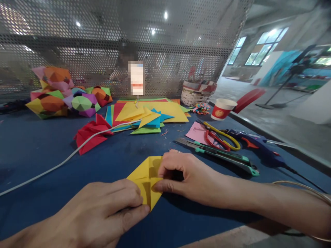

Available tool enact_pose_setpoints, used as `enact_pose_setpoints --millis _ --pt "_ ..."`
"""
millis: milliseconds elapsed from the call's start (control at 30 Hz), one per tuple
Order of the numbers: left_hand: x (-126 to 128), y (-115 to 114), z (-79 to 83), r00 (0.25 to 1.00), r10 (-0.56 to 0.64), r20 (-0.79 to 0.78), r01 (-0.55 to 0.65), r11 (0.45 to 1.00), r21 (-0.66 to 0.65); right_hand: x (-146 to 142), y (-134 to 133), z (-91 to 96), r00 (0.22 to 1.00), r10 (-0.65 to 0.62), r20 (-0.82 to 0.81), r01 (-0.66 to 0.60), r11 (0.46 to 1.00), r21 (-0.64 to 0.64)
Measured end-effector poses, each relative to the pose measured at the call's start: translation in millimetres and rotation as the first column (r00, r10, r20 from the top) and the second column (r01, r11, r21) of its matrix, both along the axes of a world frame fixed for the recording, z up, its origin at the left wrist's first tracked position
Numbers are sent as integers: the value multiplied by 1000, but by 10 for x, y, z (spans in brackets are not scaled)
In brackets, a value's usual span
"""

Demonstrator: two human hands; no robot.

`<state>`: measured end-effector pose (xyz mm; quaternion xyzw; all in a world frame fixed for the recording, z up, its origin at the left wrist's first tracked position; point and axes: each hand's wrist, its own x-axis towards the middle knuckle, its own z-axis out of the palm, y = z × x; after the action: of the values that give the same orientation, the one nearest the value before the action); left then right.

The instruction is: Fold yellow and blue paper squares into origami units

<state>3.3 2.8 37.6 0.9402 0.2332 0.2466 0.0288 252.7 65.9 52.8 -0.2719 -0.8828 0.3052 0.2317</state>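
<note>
A yellow sheet of origami paper [144,168], partly folded with creases meeting near its middle, lies on the blue table [51,144] in front of me. My left hand [111,203] grips its lower left part, thumb near the bottom corner and fingers curled over the edge. On the right side, my right hand [178,175] pinches a flap of the same paper between thumb and curled fingers. Parts of the paper are hidden under both hands. Beyond it are red folded paper pieces [91,136] and a stack of coloured paper [165,112] with yellow and blue folded pieces on top.
Right of my hands lie a green utility knife [224,156], scissors [222,136] and a blue glue gun [261,148]. A paper cup [222,109] and a woven basket [196,93] stand behind. A white cable [69,156] crosses the left side. Several paper balls [85,101] sit at the back left.
</note>
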Motion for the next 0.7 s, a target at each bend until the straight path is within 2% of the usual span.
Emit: enact_pose_setpoints --millis 200,500,700 --pt "22 35 8 998 -33 46 29 996 81 -57 -21 -14 998 -50 41 48 998 35" --pt "27 -7 -4 999 -43 8 41 987 156 -78 -34 7 995 -72 62 71 997 14" --pt "29 -48 -34 1000 19 11 -21 983 180 -86 -44 31 993 -90 75 88 996 26"
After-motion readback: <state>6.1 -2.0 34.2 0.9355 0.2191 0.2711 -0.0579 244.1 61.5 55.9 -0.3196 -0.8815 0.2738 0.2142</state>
